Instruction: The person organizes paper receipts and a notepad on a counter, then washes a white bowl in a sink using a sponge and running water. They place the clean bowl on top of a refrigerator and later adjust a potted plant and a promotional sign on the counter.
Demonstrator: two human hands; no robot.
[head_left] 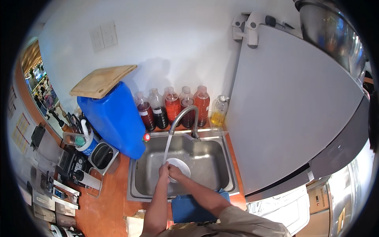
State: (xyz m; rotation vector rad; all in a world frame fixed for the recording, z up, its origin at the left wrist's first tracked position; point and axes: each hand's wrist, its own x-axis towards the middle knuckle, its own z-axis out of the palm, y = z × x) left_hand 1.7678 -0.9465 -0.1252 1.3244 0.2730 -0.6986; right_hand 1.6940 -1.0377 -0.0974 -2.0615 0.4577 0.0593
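Water runs from the curved metal faucet [184,113] into the steel sink [213,173]. The stream comes down onto my left hand [163,171], whose fingers are drawn together. My right hand [175,172] is pressed close beside it, its fingers curled. A round white dish [182,164], a bowl or a plate, shows right behind and under my hands. Whether my fingers grip its rim or something small between them is hidden.
Several bottles of red and dark liquid [172,104] line the ledge behind the faucet, beside a yellow soap bottle [219,112]. A blue jerrycan [112,118] stands left, topped by a wooden board [103,81]. A blue cloth [193,208] hangs at the sink's front; a grey refrigerator [292,102] stands right.
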